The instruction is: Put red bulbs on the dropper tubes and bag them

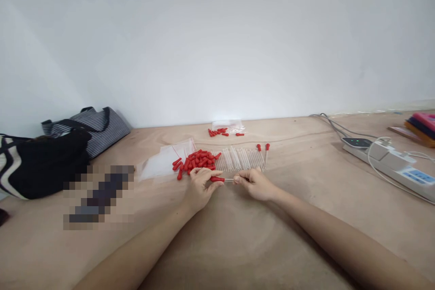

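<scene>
Between the thumb and fingers of my left hand (200,189) is a red rubber dropper bulb (217,179), lying sideways. My right hand (253,184) pinches a thin clear glass tube (229,180), whose left end meets the mouth of the bulb; how deep it sits inside cannot be made out. Just beyond my left hand lies a heap of red bulbs (199,161). A row of clear glass tubes (238,158) stretches to the right of the heap. At that row's right end a dropper with a red bulb (267,147) lies beside another red bulb (258,147).
Clear plastic bags (163,161) lie left of the heap. More red bulbs (214,132) and a small bag (227,124) are near the wall. Striped (105,131) and black (44,163) bags stand left, near a pixelated item (102,197). A power strip (408,174) with cables sits right.
</scene>
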